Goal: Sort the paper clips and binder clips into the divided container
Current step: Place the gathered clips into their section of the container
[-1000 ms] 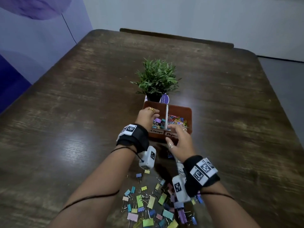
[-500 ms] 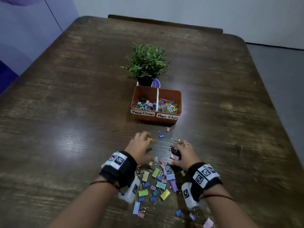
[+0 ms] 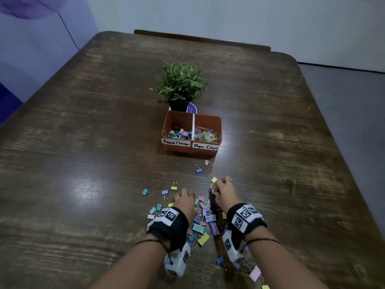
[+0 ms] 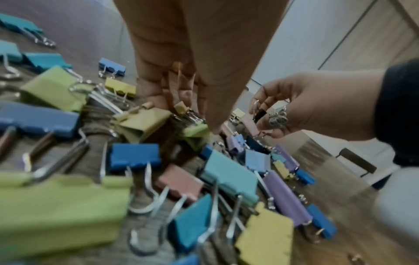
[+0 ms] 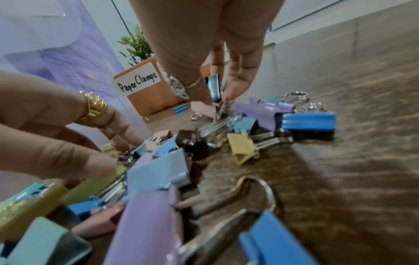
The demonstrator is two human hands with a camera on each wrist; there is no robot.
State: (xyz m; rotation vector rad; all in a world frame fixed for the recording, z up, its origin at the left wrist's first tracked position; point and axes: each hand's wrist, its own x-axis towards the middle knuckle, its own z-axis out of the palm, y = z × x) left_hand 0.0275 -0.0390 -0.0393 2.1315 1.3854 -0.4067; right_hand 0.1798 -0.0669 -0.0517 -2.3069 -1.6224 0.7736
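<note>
Behind right hand (image 5: 204, 59), wrist view alone: pinched blue clip (image 5: 214, 87); left hand (image 3: 185, 202) grip unclear.

A dark wooden table (image 3: 260, 126) with rounded far corners fills most of the head view; its worn grain shows pale streaks, and a soft glare (image 3: 83, 190) lies on its near left part. Beyond its far edge shows the dark top of a chair back (image 3: 202, 39) against a plain pale wall (image 3: 229, 15). To the left stands a lilac wall (image 3: 31, 49) with a thin black cable (image 3: 68, 30) running down it. To the right lies grey floor (image 3: 350, 97), with a dark line where it meets the wall.
</note>
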